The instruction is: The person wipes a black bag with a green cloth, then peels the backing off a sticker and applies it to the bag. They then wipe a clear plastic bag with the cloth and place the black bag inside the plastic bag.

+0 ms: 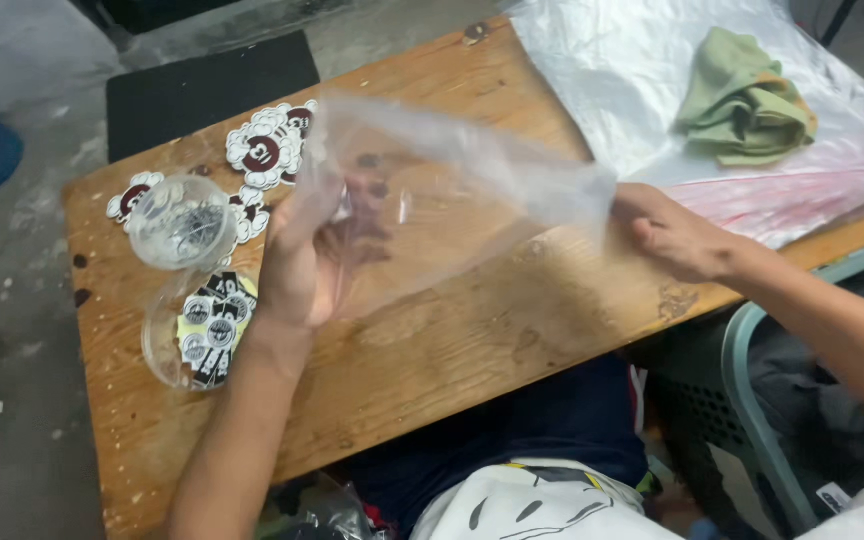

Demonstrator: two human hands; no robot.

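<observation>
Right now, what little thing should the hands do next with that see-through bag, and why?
Probably pull the clear plastic bag wider open at its mouth. The left hand grips one end and the right hand the other, so it hangs stretched between them above the wooden table, and nothing can be seen inside. The round badges lie close by.

Wooden table (pixel 432 350), badges (pixel 267 150), plastic sheets (pixel 632 60) (perhaps bags), cups (pixel 182 222)
</observation>
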